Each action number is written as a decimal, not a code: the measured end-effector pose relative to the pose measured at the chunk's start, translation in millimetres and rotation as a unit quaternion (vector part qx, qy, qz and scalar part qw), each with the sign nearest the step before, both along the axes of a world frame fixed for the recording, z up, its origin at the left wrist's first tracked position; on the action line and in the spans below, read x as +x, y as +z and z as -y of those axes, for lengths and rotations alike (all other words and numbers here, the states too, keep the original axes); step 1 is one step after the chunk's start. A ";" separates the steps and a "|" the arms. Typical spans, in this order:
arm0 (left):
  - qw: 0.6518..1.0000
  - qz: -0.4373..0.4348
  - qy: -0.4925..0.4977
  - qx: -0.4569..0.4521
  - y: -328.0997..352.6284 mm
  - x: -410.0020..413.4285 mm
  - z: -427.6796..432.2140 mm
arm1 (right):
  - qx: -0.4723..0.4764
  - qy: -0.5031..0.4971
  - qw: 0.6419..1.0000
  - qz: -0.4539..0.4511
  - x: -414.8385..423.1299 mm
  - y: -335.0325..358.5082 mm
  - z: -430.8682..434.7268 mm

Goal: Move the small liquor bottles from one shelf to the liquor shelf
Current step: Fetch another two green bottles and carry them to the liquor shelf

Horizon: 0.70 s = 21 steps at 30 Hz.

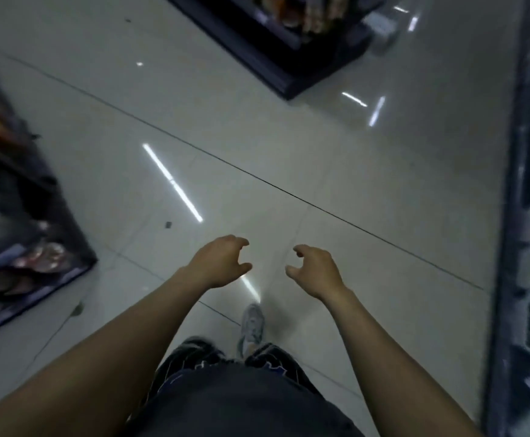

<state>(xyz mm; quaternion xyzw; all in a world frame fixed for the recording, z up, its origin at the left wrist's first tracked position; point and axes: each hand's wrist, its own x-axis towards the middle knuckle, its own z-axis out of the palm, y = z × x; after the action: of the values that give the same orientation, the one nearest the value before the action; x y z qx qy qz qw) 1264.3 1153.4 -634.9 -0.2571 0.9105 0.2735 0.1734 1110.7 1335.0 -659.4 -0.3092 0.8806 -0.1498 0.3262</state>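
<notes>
Your left hand [218, 263] and right hand [317, 269] hang side by side, near each other, above the tiled floor [288, 146]. The fingers of both are loosely curled, gripping nothing and touching nothing. The goods on the shelves [27, 241] around you are too blurred to pick out any small liquor bottles.

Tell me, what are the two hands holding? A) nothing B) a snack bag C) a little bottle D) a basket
A: the bare left hand and bare right hand hover above the pale glossy tiled floor, fingers loosely curled around nothing.
</notes>
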 end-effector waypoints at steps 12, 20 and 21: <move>0.978 -0.045 0.204 0.017 -18.8 -52.7 210.5 | -0.039 0.169 0.984 -0.029 -110.7 -7.7 264.1; 0.976 -0.059 0.203 0.056 -42.5 -133.7 385.6 | -0.003 0.173 0.984 -0.030 -185.2 -3.0 441.0; 0.974 -0.063 0.207 0.059 -41.2 -141.7 409.0 | 0.001 0.171 0.985 -0.033 -194.2 -0.2 460.2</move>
<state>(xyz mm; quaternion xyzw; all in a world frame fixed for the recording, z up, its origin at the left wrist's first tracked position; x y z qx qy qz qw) 1122.7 744.5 -676.1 -0.4118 0.8286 0.3728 0.0700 916.5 874.8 -659.6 -0.4600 0.8251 -0.0808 0.3179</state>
